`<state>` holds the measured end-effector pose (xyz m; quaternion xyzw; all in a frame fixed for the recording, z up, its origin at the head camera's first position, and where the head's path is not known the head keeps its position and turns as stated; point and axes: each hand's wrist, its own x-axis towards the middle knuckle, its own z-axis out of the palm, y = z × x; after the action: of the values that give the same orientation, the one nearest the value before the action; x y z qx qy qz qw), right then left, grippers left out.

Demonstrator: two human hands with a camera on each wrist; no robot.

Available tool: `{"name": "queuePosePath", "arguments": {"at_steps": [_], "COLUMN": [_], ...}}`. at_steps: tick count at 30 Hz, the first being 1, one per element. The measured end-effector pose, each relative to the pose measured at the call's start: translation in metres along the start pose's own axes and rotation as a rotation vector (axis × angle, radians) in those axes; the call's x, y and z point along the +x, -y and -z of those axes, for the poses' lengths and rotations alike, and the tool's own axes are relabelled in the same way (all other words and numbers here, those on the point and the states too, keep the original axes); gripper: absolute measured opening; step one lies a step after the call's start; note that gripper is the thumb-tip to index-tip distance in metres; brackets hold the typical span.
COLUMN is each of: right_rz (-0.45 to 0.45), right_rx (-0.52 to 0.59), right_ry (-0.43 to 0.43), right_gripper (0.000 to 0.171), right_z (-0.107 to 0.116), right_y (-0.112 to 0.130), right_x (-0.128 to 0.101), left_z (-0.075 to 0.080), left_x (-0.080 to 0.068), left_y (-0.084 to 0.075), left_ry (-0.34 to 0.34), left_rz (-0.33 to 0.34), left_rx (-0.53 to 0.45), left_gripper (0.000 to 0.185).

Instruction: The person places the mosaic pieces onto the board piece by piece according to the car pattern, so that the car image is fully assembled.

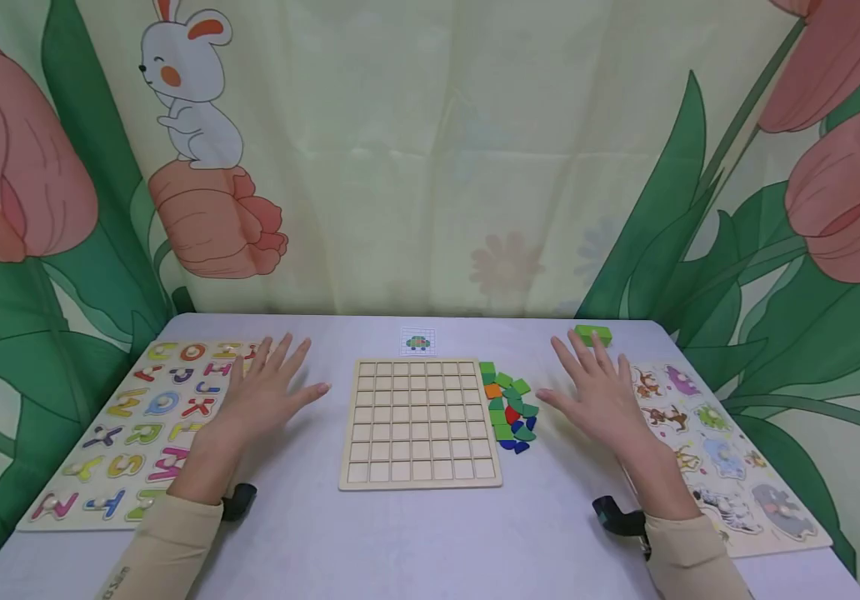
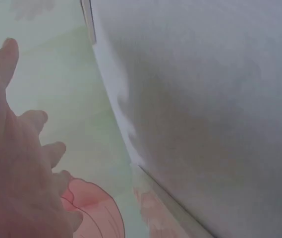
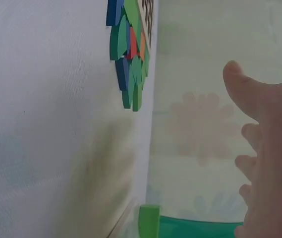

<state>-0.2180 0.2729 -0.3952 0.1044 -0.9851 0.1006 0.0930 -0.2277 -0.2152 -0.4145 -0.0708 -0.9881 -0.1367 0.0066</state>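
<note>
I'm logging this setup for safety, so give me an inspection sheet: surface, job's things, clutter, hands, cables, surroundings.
Surface: white-covered table, looks flat.
Job's things: pale wooden grid board, cells unfilled; loose green, blue, red and orange shaped pieces along its right side; small white picture card beyond its far edge.
Clutter: pale board of colourful letters left; pale board of animal pictures right; bright green rectangular block far right.
Hands: left hand and right hand raised, fingers spread, holding nothing.
Cables: nothing seen.
Surroundings: pale fabric-like backdrop printed with tulips and a white rabbit.
</note>
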Motion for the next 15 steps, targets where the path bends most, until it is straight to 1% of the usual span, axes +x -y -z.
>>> {"name": "queuePosePath", "arguments": {"at_steps": [3, 7, 12, 15], "right_rz": [0.008, 0.033, 0.056, 0.063], "right_rx": [0.007, 0.018, 0.03, 0.025], "right_ry": [0.013, 0.038, 0.094, 0.117], "right_gripper": [0.089, 0.088, 0.085, 0.083], "right_z": [-0.003, -0.007, -0.012, -0.015], "right_y": [0.004, 0.01, 0.015, 0.016], "right_x": [0.001, 0.004, 0.007, 0.007], "left_z": [-0.004, -0.006, -0.007, -0.008], "left_x": [0.0, 0.0, -0.001, -0.002], "left_y": [-0.002, -0.007, -0.013, -0.017], "left_ry": [0.003, 0.022, 0.049, 0.059], "left_rz": [-0.01, -0.02, -0.021, -0.038], "left_rx": [0.019, 0.015, 0.011, 0.005], "left_gripper": [0.097, 0.097, 0.097, 0.095]}}
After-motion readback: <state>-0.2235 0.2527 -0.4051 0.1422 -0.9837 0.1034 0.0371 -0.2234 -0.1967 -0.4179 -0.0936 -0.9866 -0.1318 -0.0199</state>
